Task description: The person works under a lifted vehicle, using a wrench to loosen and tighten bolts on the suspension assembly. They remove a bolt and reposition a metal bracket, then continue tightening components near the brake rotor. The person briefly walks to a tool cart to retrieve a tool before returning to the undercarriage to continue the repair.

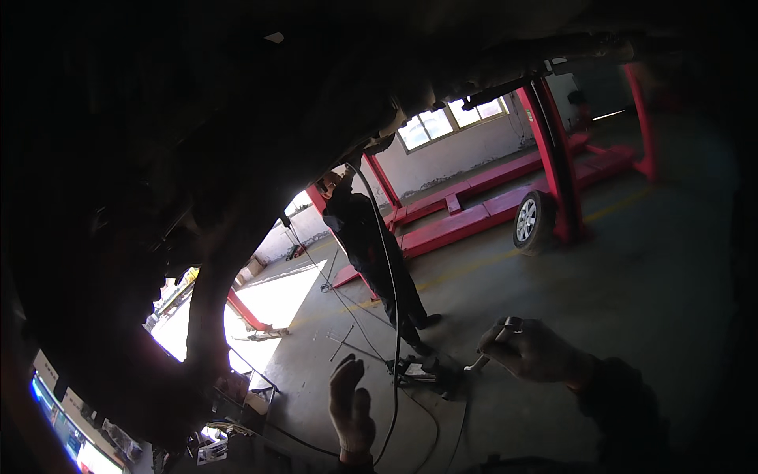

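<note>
My right hand [533, 351], in a dark knit glove, is wrapped round a metal wrench [478, 360] at the lower right. At the lower centre my left hand [351, 403], in a lighter glove, is raised with loosely bent fingers and nothing visible in it. A dark hose [393, 300] hangs down just right of it. Overhead and to the left is the shadowed underside of a raised vehicle [205, 118], its details mostly too dark to make out.
A co-worker in dark clothing [363, 245] stands ahead, reaching up to the vehicle. Red lift posts and platforms [553, 150] stand behind, with a loose wheel [529, 221]. On the floor lie a cross-shaped bar [342, 343], a dark tool case [426, 375] and several hoses.
</note>
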Demonstrator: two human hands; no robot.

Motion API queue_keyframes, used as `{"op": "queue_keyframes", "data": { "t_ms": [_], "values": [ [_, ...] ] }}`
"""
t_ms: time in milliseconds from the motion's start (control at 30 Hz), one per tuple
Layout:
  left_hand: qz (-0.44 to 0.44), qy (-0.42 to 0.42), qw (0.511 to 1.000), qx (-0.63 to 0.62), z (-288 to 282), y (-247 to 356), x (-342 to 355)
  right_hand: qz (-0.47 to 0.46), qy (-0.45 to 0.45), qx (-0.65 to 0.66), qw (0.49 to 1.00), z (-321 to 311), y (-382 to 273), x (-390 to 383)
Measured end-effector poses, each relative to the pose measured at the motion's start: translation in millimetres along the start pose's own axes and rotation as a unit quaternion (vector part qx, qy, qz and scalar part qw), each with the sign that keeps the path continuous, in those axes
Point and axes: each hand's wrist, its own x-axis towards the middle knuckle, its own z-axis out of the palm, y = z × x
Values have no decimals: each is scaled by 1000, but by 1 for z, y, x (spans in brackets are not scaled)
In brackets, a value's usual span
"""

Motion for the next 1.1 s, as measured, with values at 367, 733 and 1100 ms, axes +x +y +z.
{"op": "queue_keyframes", "data": {
  "t_ms": [367, 733, 1100],
  "values": [
    [-31, -379, 924, 42, 25, 74, 26, 217, -9, 310, 926, -50, -42, 21],
    [37, -65, 984, -161, 24, 177, 182, -163, 20, -277, 947, -109, -110, 118],
    [401, 95, 889, 201, 27, 213, 274, -257, 237, -248, 903, -73, -128, 211]
  ]
}}
